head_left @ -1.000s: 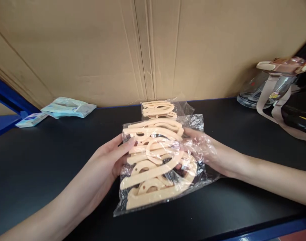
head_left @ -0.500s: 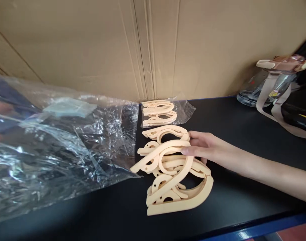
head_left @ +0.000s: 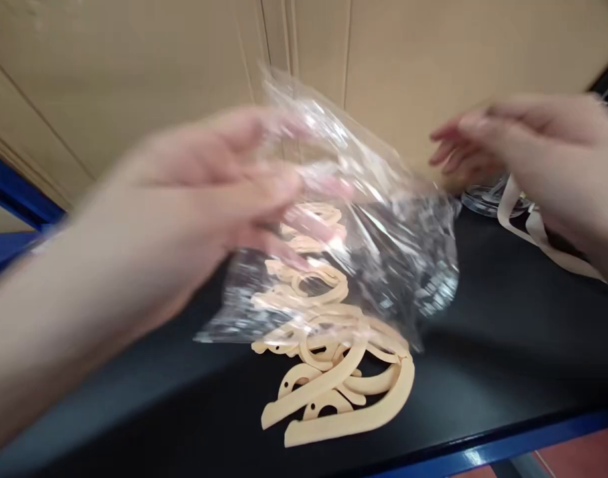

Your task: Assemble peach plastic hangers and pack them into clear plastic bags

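Observation:
My left hand [head_left: 204, 192] is raised close to the camera, blurred by motion, its fingers closed on an empty clear plastic bag [head_left: 374, 239] that hangs in the air. My right hand [head_left: 528, 153] is lifted at the upper right, fingers spread and apart from the bag, holding nothing. Below the bag, a loose pile of cream curved plastic pieces [head_left: 344, 392] lies on the black tabletop [head_left: 508, 358], partly seen through the plastic.
A cardboard wall [head_left: 135, 79] stands behind the table. A clear bottle with a beige strap [head_left: 523, 219] sits at the far right, mostly behind my right hand. The table's blue front edge [head_left: 508, 441] runs along the bottom right.
The bag was pulled off the cream pieces to the left, then swung back over the pile in my left hand. My right hand left the pile and rose to the upper right.

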A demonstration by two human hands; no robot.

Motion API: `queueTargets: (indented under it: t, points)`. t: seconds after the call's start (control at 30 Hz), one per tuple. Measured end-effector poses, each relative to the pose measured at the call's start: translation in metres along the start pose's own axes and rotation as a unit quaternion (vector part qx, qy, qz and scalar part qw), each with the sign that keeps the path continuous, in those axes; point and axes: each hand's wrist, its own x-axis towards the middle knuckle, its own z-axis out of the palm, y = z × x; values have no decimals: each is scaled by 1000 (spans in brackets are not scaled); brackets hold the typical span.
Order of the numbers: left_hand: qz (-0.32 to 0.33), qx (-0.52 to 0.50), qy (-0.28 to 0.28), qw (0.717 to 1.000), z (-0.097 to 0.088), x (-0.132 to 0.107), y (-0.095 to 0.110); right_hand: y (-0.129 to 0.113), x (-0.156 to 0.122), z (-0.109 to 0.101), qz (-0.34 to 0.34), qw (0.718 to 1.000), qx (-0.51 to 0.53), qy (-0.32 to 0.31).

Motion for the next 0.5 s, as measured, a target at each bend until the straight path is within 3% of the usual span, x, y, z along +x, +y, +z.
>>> queueTargets:
  t: [0.07,0.1,0.17,0.27,0.37,0.5]
  points:
    - [-43,16,-143,989,57,-1,17,-14,2,-7,2,1000,7,-4]
    - [-79,13,-170,982,77,0,16,-19,2,-7,13,999,8,-46]
    - [-91,4,-197,976,100,3,3,-25,0,-3,37,986,28,-162]
    - [-68,-9,-224,972,107,6,-21,-23,-4,6,65,957,131,-250]
    - [-75,12,-255,964,102,3,-33,-14,-8,8,100,950,205,-214]
    - [-144,65,-290,944,93,-13,-43,10,-2,0,121,966,181,-138]
